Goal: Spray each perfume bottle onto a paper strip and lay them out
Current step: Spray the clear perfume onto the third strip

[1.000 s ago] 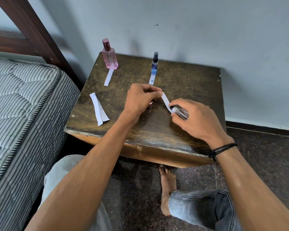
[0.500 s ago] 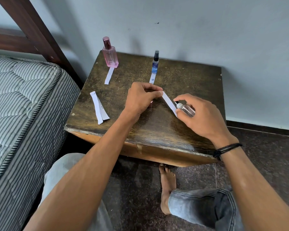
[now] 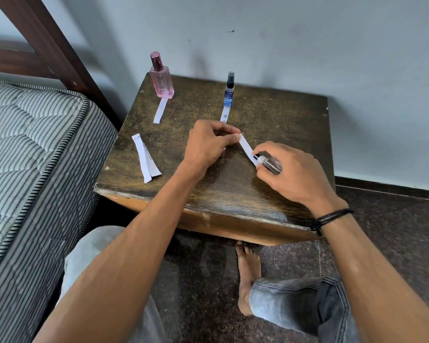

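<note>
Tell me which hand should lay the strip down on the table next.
Probably the left hand: it pinches the strip by its end, while the right hand is occupied gripping the small bottle.

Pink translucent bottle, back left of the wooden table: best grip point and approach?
Probably the wide flat body of the pink translucent perfume bottle, below the narrow cap, fingers across its faces. Come from the front right: it stands upright at the dark wooden table's back-left corner, wall behind.

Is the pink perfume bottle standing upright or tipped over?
Upright: the pink bottle stands on its base on the table.
</note>
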`<control>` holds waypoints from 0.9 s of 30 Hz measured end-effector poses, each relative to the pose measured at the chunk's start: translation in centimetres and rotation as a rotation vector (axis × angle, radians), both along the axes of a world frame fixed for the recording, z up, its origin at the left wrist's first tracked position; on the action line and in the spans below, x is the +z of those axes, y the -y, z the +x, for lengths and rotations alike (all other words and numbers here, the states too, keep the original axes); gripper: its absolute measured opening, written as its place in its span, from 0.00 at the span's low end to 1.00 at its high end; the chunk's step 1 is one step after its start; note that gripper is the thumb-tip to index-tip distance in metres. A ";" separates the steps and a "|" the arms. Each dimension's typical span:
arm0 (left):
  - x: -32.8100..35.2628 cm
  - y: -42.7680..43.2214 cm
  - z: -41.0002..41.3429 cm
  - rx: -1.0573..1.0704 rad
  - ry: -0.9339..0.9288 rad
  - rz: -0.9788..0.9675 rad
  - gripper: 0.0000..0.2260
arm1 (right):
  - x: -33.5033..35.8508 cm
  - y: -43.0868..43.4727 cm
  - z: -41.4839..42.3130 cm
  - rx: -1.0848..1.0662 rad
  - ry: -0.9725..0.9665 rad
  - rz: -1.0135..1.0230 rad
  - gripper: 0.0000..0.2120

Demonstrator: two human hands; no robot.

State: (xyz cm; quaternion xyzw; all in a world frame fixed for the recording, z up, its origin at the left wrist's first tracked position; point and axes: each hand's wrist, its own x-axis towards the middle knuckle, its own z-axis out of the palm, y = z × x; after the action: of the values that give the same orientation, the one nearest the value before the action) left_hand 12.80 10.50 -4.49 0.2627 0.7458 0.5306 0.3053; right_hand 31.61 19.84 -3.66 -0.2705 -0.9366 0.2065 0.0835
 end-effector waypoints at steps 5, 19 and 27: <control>0.0 0.0 0.0 0.002 0.009 0.003 0.03 | -0.1 0.0 -0.1 0.002 0.012 -0.005 0.13; 0.1 -0.1 -0.1 0.020 0.042 0.020 0.03 | 0.0 -0.9 0.4 -0.041 -0.050 -0.138 0.13; -0.1 -0.1 -0.1 0.019 0.036 0.022 0.03 | -0.1 -0.3 0.1 0.033 -0.019 -0.094 0.16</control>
State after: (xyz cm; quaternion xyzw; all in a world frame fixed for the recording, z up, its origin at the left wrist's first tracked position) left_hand 12.70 10.61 -4.55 0.2494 0.7367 0.5464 0.3106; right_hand 31.76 20.11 -3.71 -0.2569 -0.9293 0.2541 0.0761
